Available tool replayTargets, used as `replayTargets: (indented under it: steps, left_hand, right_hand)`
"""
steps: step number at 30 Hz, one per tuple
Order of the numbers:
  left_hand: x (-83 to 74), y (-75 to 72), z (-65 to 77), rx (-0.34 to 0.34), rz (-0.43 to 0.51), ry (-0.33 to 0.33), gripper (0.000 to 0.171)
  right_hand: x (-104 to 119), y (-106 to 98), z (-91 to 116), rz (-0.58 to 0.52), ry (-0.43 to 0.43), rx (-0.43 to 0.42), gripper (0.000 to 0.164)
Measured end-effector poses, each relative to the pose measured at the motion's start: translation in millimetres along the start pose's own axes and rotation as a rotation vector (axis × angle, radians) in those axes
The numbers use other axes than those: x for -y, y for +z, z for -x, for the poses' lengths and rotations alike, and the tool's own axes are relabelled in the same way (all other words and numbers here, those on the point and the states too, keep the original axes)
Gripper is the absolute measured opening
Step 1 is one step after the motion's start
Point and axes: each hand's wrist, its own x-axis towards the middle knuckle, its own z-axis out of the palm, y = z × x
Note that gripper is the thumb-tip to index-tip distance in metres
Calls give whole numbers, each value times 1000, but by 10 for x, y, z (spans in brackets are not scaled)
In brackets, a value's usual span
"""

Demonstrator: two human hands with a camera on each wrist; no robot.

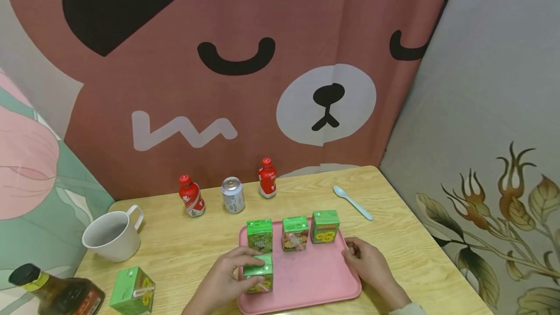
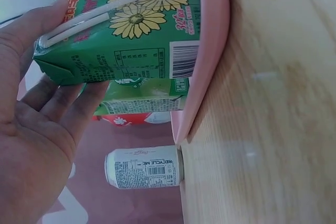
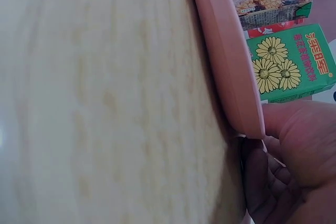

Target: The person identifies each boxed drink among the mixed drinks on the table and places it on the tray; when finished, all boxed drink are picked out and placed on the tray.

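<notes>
My left hand [image 1: 225, 276] grips a green drink carton [image 1: 265, 271] at the front left of the pink tray [image 1: 310, 276]. In the left wrist view this carton [image 2: 136, 51] shows yellow flowers and a straw on its side, with the thumb on one side and the fingers on the other. Behind it on the tray stand a green carton [image 1: 260, 237], a carton with a brownish picture [image 1: 295, 233] and a flowered carton [image 1: 325, 227]. The right hand [image 1: 372, 264] pinches the tray's right rim, its thumb on top and fingers underneath in the right wrist view.
Left of the tray are another green carton [image 1: 131, 289], a dark sauce bottle [image 1: 65, 293] and a white mug [image 1: 113, 237]. Two red bottles [image 1: 191, 197] [image 1: 268, 179] flank a silver can [image 1: 233, 196] at the back. A pale blue spoon [image 1: 353, 203] lies behind the tray's right side.
</notes>
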Motion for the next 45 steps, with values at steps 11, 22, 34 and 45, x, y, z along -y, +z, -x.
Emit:
replayTargets:
  steps: [11,22,34,45]
  left_hand:
    - [-3,-10,14,43,16,-34,26]
    - [-62,-217,202,-22,12,-138,29]
    - [-169,-657,625,-385,-257,-199,40]
    - [133,-927,1019,-773,-539,-97,23]
  right_hand:
    - [-6,8,-2,-7,15,-9,33]
    - [-15,29,3,-11,25,3,34]
    - [9,12,-2,-23,17,3,34]
    - [-7,0,-12,-2,20,4,32]
